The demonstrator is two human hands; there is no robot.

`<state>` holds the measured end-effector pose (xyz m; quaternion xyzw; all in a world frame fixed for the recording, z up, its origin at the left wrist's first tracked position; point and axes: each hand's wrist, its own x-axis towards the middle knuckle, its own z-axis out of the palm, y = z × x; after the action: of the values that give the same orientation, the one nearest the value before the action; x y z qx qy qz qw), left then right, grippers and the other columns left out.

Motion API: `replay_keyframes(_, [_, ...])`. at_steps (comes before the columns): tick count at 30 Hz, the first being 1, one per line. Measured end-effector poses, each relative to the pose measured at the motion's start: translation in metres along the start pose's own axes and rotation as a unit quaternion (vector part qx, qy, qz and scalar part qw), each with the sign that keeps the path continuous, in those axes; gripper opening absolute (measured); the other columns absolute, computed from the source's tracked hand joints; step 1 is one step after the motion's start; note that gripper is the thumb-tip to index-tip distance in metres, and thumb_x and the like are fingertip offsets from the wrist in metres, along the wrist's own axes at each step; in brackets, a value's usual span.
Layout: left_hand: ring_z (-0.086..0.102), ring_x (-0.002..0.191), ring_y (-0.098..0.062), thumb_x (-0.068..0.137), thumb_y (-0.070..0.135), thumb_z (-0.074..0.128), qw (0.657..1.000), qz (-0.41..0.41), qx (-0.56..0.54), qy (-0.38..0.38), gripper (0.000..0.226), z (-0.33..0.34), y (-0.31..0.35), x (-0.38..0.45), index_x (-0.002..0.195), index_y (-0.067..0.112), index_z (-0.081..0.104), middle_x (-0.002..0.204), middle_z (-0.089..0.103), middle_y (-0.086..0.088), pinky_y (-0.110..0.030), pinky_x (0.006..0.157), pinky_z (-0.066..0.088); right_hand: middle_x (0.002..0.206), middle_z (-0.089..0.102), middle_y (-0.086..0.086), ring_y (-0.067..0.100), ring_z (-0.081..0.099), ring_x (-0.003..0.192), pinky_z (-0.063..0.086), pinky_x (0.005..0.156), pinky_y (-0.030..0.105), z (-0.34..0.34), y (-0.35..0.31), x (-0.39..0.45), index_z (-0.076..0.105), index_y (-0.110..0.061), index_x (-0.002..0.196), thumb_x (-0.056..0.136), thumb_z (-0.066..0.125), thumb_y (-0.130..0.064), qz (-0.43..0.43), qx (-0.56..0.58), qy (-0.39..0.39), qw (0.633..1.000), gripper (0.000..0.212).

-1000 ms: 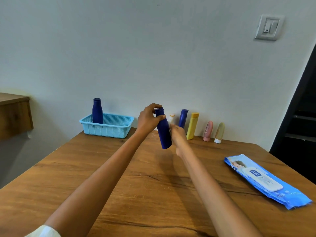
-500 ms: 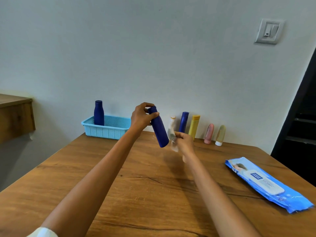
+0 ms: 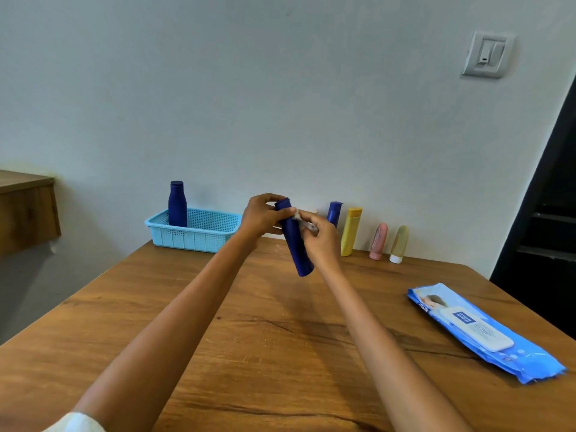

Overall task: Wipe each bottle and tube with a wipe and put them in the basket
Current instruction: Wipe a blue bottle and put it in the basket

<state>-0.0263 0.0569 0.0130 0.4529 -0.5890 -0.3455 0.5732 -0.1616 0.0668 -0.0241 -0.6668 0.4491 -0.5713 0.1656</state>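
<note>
At the frame's centre, the left hand grips the top of a dark blue bottle, held tilted above the table. The right hand pinches a white wipe against its upper side. Left of centre, the light blue basket holds one upright blue bottle.

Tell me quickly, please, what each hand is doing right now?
Left hand: closed around the top of the dark blue bottle.
Right hand: pinching a white wipe against that bottle.
</note>
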Motion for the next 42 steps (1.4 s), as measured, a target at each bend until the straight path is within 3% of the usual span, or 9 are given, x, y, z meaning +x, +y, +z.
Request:
replay_keyframes(4, [0.068, 0.069, -0.015, 0.079, 0.016, 0.075, 0.997, -0.020, -0.070, 0.020, 0.027, -0.009, 0.004, 0.000, 0.100, 0.017, 0.058, 0.083, 0.067, -0.003, -0.021, 0.050, 0.053, 0.112, 0.065, 0.000, 0.006, 0.057, 0.098, 0.043, 0.081, 0.009, -0.001, 0.002, -0.005, 0.064, -0.014, 0.116, 0.088, 0.059, -0.004, -0.127, -0.054, 0.008, 0.990, 0.030])
replay_keyframes(9, [0.068, 0.072, -0.019, 0.080, 0.013, 0.073, 0.991, -0.041, -0.121, 0.051, 0.032, -0.026, 0.003, 0.001, 0.108, 0.011, 0.058, 0.089, 0.063, -0.007, -0.026, 0.052, 0.057, 0.098, 0.070, -0.003, 0.009, 0.063, 0.090, 0.052, 0.084, 0.041, -0.007, 0.019, -0.016, 0.071, -0.016, 0.099, 0.083, 0.065, -0.008, -0.232, -0.142, -0.024, 0.962, 0.019])
replay_keyframes(13, [0.066, 0.073, -0.018, 0.079, 0.011, 0.073, 0.992, -0.052, -0.098, 0.056, 0.029, -0.030, 0.002, 0.001, 0.102, 0.015, 0.056, 0.087, 0.060, -0.004, -0.025, 0.050, 0.056, 0.094, 0.070, -0.003, 0.009, 0.062, 0.086, 0.052, 0.084, 0.041, -0.004, 0.025, -0.020, 0.074, -0.015, 0.090, 0.082, 0.067, -0.010, -0.188, -0.156, -0.037, 0.969, 0.012])
replay_keyframes(18, [0.067, 0.064, -0.019, 0.079, 0.011, 0.074, 0.997, -0.057, -0.046, 0.018, 0.035, -0.016, -0.001, -0.001, 0.110, 0.009, 0.059, 0.084, 0.064, -0.007, -0.029, 0.053, 0.058, 0.103, 0.063, -0.005, 0.006, 0.059, 0.092, 0.046, 0.073, 0.007, -0.004, 0.007, -0.010, 0.070, -0.013, 0.102, 0.088, 0.062, -0.016, -0.140, -0.046, 0.039, 0.988, 0.017])
replay_keyframes(21, [0.066, 0.067, -0.017, 0.080, 0.010, 0.073, 0.998, -0.043, -0.033, 0.016, 0.032, -0.008, 0.002, -0.001, 0.110, 0.009, 0.061, 0.085, 0.065, -0.005, -0.024, 0.050, 0.056, 0.098, 0.062, -0.009, 0.004, 0.059, 0.089, 0.046, 0.074, 0.010, 0.000, 0.002, -0.011, 0.069, -0.014, 0.098, 0.087, 0.064, -0.030, -0.139, -0.033, 0.017, 0.990, 0.020])
replay_keyframes(33, [0.066, 0.074, -0.018, 0.082, 0.009, 0.071, 0.986, -0.051, -0.133, 0.092, 0.033, -0.049, -0.001, 0.003, 0.112, 0.010, 0.057, 0.095, 0.061, -0.008, -0.025, 0.051, 0.057, 0.101, 0.063, -0.007, 0.001, 0.056, 0.087, 0.044, 0.069, 0.011, 0.006, 0.040, -0.034, 0.061, -0.023, 0.088, 0.081, 0.070, -0.020, -0.045, -0.132, -0.095, 0.986, 0.012])
replay_keyframes(37, [0.066, 0.075, -0.019, 0.081, 0.009, 0.071, 0.991, -0.050, -0.104, 0.072, 0.031, -0.050, 0.001, 0.006, 0.109, 0.011, 0.058, 0.096, 0.063, -0.010, -0.024, 0.050, 0.056, 0.098, 0.062, -0.006, 0.005, 0.059, 0.089, 0.054, 0.078, 0.023, 0.002, 0.033, -0.027, 0.058, -0.019, 0.097, 0.086, 0.065, -0.016, -0.015, -0.058, 0.014, 0.998, 0.013])
replay_keyframes(40, [0.065, 0.074, -0.017, 0.081, 0.006, 0.070, 0.998, -0.046, -0.035, 0.037, 0.032, -0.040, -0.001, 0.005, 0.111, 0.011, 0.059, 0.095, 0.063, -0.010, -0.022, 0.050, 0.056, 0.105, 0.059, -0.008, 0.001, 0.056, 0.089, 0.048, 0.070, 0.007, 0.000, 0.016, -0.017, 0.056, -0.018, 0.117, 0.088, 0.063, -0.014, -0.019, 0.004, 0.093, 0.995, 0.030])
replay_keyframes(42, [0.065, 0.075, -0.020, 0.082, 0.004, 0.068, 0.999, -0.048, -0.014, 0.007, 0.036, -0.032, -0.002, 0.004, 0.116, 0.007, 0.058, 0.093, 0.063, -0.010, -0.024, 0.052, 0.057, 0.106, 0.058, -0.011, 0.001, 0.056, 0.094, 0.043, 0.071, 0.001, 0.000, 0.008, -0.013, 0.061, -0.017, 0.119, 0.089, 0.060, -0.011, -0.044, -0.007, 0.088, 0.995, 0.030])
